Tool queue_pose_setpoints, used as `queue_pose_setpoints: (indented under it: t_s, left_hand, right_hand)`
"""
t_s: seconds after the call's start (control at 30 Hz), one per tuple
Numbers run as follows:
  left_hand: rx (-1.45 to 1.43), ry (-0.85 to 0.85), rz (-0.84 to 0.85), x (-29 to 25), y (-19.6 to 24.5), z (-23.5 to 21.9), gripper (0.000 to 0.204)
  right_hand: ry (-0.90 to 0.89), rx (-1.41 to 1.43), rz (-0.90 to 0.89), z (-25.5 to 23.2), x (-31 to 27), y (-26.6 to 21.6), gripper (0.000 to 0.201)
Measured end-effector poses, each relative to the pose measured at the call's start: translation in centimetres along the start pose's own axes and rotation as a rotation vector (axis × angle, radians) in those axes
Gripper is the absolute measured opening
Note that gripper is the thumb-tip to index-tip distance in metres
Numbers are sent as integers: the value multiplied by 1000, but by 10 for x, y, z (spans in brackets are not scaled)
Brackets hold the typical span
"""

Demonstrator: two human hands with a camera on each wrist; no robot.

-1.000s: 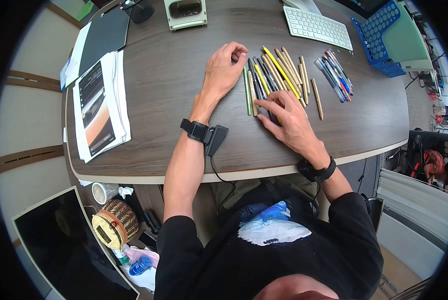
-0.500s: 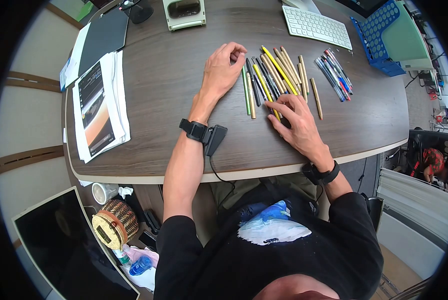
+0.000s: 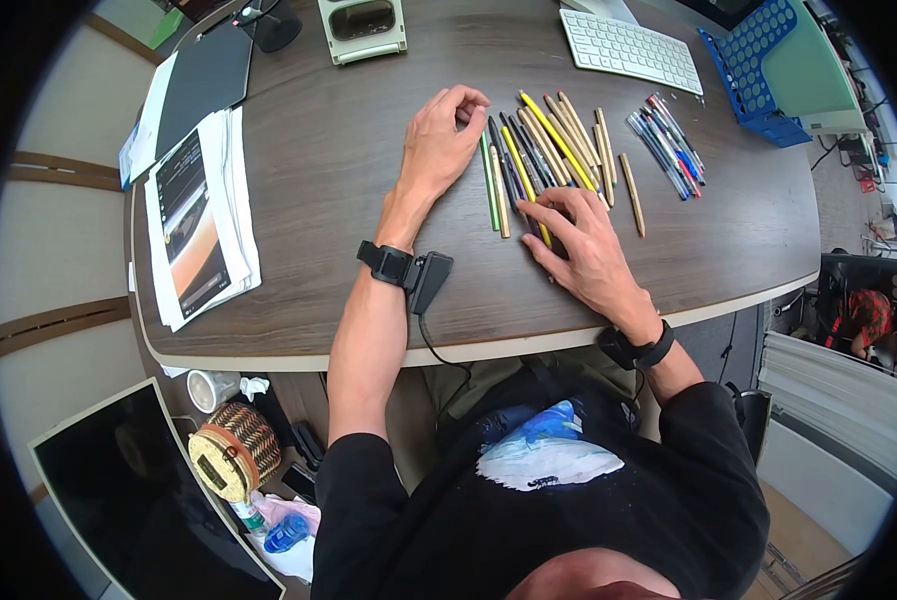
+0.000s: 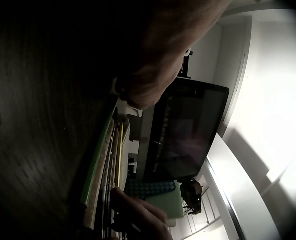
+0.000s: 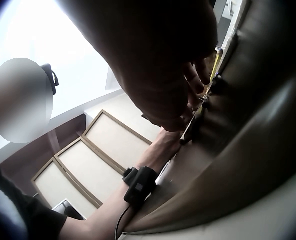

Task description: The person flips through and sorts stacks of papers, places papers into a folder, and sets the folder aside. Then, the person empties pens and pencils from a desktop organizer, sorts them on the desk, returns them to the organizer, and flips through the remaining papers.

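Note:
In the head view, my left hand (image 3: 443,145) rests on the desk beside the upper ends of the row, its fingers loosely curled with nothing in them. My right hand (image 3: 583,245) is at the row's lower edge, thumb and index finger around the lower part of a dark pen (image 3: 515,185). Left of it lie a green pencil (image 3: 489,185) and a bare-wood pencil (image 3: 500,195). A yellow pencil (image 3: 525,175) runs beneath the right fingers. More wooden pencils (image 3: 573,130) lie to the right. The left wrist view shows the right fingers (image 4: 138,212) low over the row.
One wooden pencil (image 3: 632,195) lies apart on the right. Beyond it is a bundle of pens (image 3: 668,145). A keyboard (image 3: 633,52), blue file holder (image 3: 753,85) and white device (image 3: 363,30) stand at the back. Papers (image 3: 196,220) lie on the left.
My right hand has moved from the leftmost wooden pencil rightward, then back left, bringing a dark pen closer to the green and wooden pencils. My left hand has stayed in place.

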State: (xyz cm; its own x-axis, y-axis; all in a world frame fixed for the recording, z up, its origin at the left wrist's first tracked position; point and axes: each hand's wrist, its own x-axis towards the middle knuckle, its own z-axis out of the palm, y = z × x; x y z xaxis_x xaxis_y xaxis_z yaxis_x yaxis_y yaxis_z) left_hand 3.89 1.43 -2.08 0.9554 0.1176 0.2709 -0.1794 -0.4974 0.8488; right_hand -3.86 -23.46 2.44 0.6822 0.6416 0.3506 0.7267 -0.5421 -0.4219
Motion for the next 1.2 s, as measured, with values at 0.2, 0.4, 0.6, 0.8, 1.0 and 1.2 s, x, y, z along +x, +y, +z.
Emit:
queue_pose_setpoints:
  t_s: [0.2, 0.4, 0.6, 0.8, 1.0, 1.2]
  left_hand:
    - [-8, 5, 0, 0, 1, 0, 24]
    - [3, 2, 7, 0, 0, 1, 24]
    - [-3, 7, 10, 0, 1, 0, 23]
    - [-11, 6, 2, 0, 3, 0, 22]
    - [-25, 14, 2, 0, 5, -1, 20]
    - [-10, 3, -7, -1, 5, -1, 21]
  right_hand:
    - [14, -27, -7, 3, 6, -4, 39]
    - [4, -21, -31, 9, 12, 0, 27]
    - [-1, -76, -27, 14, 20, -1, 20]
    - [55, -44, 79, 12, 30, 6, 24]
    - [83, 64, 167, 7, 28, 7, 25]
    - [264, 60, 353, -34, 8, 55, 23]
